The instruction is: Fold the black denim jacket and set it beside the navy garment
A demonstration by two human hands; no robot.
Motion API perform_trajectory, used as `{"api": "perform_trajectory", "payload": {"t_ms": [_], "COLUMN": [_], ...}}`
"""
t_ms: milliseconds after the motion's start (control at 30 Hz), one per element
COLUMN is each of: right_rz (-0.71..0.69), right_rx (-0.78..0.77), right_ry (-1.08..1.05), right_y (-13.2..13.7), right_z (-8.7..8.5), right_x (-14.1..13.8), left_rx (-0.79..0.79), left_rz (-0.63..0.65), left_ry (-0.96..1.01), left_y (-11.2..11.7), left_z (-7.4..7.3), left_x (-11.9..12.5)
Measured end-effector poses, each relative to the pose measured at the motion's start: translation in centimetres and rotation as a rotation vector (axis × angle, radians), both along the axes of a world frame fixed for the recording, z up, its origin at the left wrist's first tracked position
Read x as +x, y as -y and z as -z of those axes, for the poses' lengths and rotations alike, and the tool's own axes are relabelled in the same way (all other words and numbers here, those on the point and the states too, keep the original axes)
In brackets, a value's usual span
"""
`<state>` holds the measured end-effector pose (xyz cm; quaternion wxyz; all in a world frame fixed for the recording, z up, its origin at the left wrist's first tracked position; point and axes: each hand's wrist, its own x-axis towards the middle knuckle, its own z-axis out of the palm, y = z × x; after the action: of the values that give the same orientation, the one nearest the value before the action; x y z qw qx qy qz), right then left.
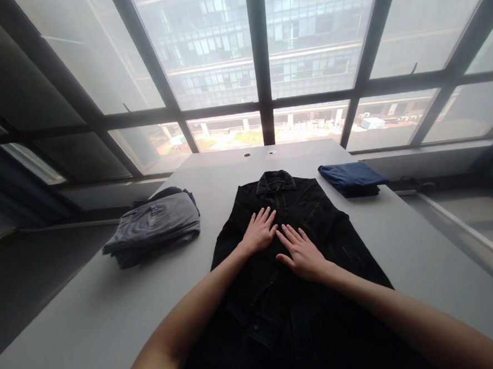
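Observation:
A black collared jacket (328, 229) with pale stitching lies spread on the white table (96, 322), its collar toward the window. My left hand (259, 230) rests flat on the jacket's chest, fingers apart and pointing away from me. Just right of it and a little nearer, my right hand (300, 251) lies on the same cloth with its fingers spread. Neither hand grips anything. The jacket's near end runs into deep shadow, so its lower edge is hard to make out.
Folded grey and dark trousers (157, 220) are stacked near the table's left edge. A folded pile of dark blue clothing (352, 178) sits at the right edge. Two round holes, one a cable hole (247, 155), are at the far end, before a large window (213, 47).

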<state>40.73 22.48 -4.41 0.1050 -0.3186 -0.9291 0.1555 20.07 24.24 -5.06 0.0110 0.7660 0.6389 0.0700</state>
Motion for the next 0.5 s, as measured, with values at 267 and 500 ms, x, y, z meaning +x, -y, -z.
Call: {"api": "perform_trajectory", "payload": {"t_ms": [267,500], "right_rz": [0.035,0.073], "right_rx": [0.054,0.065], "right_ry": [0.004,-0.034], "right_y": [0.5,-3.2], "right_z": [1.5,-1.6], "right_x": [1.0,-0.6], "left_rx": [0.003,0.001], "left_rz": [-0.272,-0.323], "left_ry": [-0.064,-0.123], "left_y": [-1.8,-6.7], "left_z": [0.8,-1.0], "left_x": [-1.7,-5.5]}}
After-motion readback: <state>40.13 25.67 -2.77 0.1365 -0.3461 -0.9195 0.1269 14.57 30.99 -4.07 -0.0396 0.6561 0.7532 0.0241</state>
